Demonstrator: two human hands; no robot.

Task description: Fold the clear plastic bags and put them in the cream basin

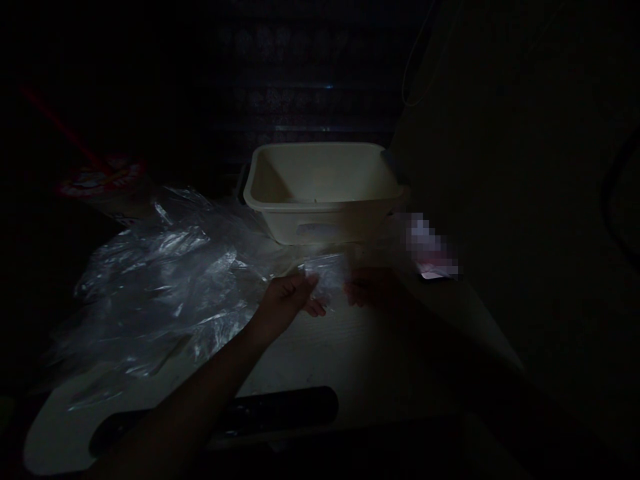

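Note:
Between my two hands, just in front of a cream plastic basin (323,223), is a small clear plastic bag (330,270). My left hand (293,297) pinches its left side between thumb and fingers. My right hand (361,290) is closed at the bag's right side, though deep shadow hides much of it. To the left spreads a large heap of crumpled clear plastic bags (170,287), which reaches close to my left wrist. Little can be made out inside the basin beyond a small bit near its front wall.
The pale table (345,347) has a dark oblong slot (280,410) near its front edge. A cup (107,187) with a red straw stands at the back left. At the right lies a lit, blurred-out phone-like object (437,273). The surroundings are very dark.

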